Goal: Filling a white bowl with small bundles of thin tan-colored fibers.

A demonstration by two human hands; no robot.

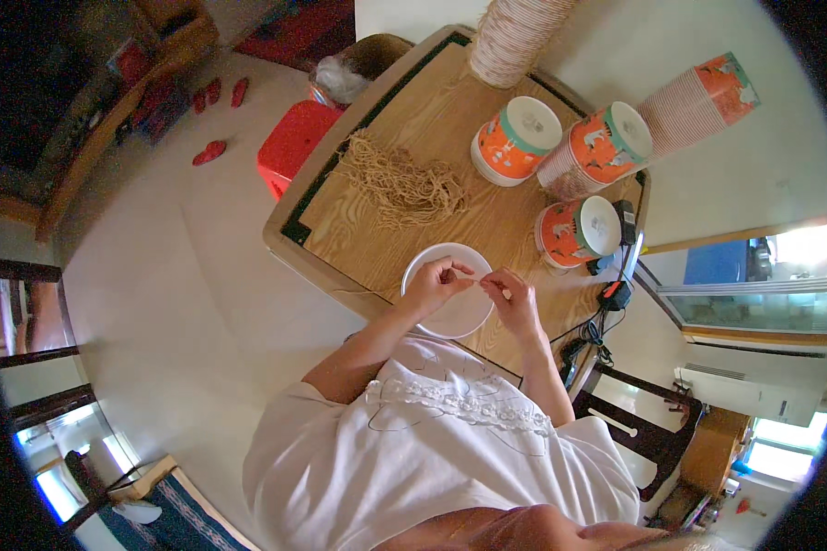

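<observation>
Wooden table (386,248) looks crowded, so with left hand (435,283) and right hand (515,298) both pinching a thin string (476,279) over the white bowl (450,312), it'd probably slip or snag pretty easily.

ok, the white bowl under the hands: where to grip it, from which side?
Probably the rim of the white bowl, on its far-left arc. It sits upright with its mouth open upward, and that arc is the bare part: the left hand and right hand hover over the near half, pinching a thin string. Come from above and pinch over the lip; the pile of tan strings lies beyond, apart from it.
</observation>
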